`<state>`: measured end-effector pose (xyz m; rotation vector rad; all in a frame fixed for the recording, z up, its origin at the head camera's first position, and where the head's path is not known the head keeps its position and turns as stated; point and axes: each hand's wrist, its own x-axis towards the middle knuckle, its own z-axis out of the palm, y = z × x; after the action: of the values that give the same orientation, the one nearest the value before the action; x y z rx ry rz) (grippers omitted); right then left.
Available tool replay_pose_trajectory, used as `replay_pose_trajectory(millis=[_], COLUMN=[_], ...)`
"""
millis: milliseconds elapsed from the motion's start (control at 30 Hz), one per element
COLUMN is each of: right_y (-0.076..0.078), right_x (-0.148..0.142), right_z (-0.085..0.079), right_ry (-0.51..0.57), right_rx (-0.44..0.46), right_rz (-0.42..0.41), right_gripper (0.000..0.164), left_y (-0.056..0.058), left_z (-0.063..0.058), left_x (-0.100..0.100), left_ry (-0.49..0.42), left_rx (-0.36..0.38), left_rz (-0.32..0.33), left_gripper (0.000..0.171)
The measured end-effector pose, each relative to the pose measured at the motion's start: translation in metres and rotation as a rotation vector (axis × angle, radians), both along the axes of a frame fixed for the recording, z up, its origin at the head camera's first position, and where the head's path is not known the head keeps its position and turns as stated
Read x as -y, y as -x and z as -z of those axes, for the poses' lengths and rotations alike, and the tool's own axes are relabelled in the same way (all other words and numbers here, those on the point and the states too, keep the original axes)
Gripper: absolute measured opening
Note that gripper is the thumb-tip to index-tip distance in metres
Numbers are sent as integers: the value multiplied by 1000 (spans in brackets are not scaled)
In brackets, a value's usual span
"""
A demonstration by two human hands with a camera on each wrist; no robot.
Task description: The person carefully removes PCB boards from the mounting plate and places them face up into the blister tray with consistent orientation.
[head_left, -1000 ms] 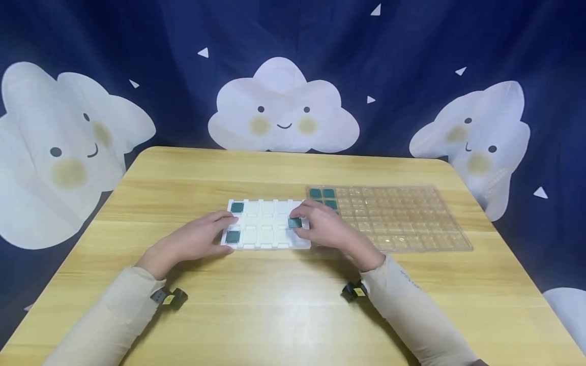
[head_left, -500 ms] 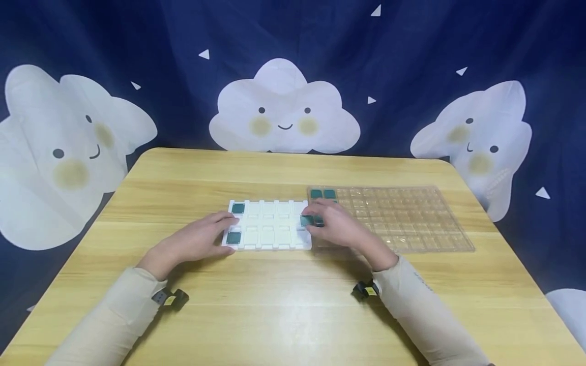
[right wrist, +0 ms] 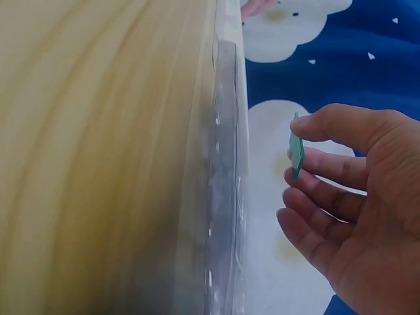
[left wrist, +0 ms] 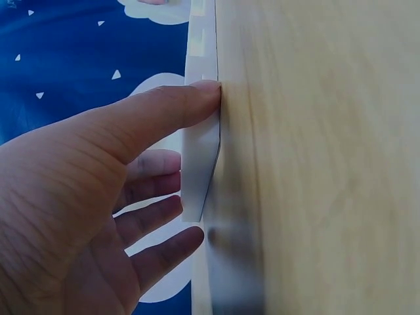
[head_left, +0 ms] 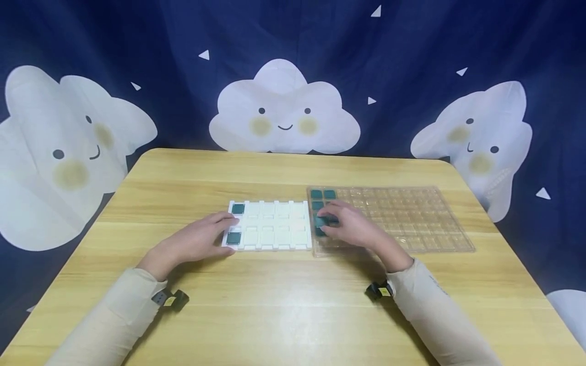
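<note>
A white plastic tray with rows of pockets lies mid-table, with green square chips in its far-left pocket and near-left pocket. My left hand holds that tray's left end, thumb against its near side. Over the left part of a clear plastic tray, my right hand pinches a green square chip between thumb and fingers. In the right wrist view this chip is above the clear tray's edge, apart from it. Several green chips sit in that tray's left columns, some hidden by the hand.
The clear tray stands directly right of the white one, their edges close together. Both lie on a wooden table. Behind it hangs a dark blue curtain printed with clouds. Small black cameras are worn on the wrists.
My right hand has moved right, from over the white tray's right end to over the clear tray's left columns, carrying the green chip. My left hand has stayed on the white tray.
</note>
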<state>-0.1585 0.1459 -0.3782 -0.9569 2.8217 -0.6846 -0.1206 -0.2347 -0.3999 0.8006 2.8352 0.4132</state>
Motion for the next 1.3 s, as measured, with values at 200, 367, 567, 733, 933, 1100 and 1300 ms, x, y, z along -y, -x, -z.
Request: replay_pose_trajectory(millis=[200, 367, 567, 733, 933, 1100, 1300], right_y=[4, 6, 9, 12, 13, 13, 12], right_x=[-10, -16, -22, -27, -28, -28, -29], right_z=[-2, -3, 0, 0, 1, 3, 3], right_ry=[13, -14, -65, -101, -120, -144, -157], right_rx=[4, 14, 59, 89, 105, 105, 103], right_rz=[19, 24, 11, -3, -6, -8, -3], right_gripper=[34, 34, 31, 30, 31, 30, 32], left_y=[0, -1, -1, 0, -1, -1, -1], left_z=[1, -1, 0, 1, 0, 2, 2], left_x=[1, 0, 0, 0, 0, 0, 0], left_ry=[0, 1, 2, 4, -1, 6, 4], left_rx=[-1, 4, -4, -10, -2, 6, 2], left_rz=[-3, -9, -1, 0, -8, -7, -4], left_gripper=[79, 79, 79, 78, 78, 79, 78])
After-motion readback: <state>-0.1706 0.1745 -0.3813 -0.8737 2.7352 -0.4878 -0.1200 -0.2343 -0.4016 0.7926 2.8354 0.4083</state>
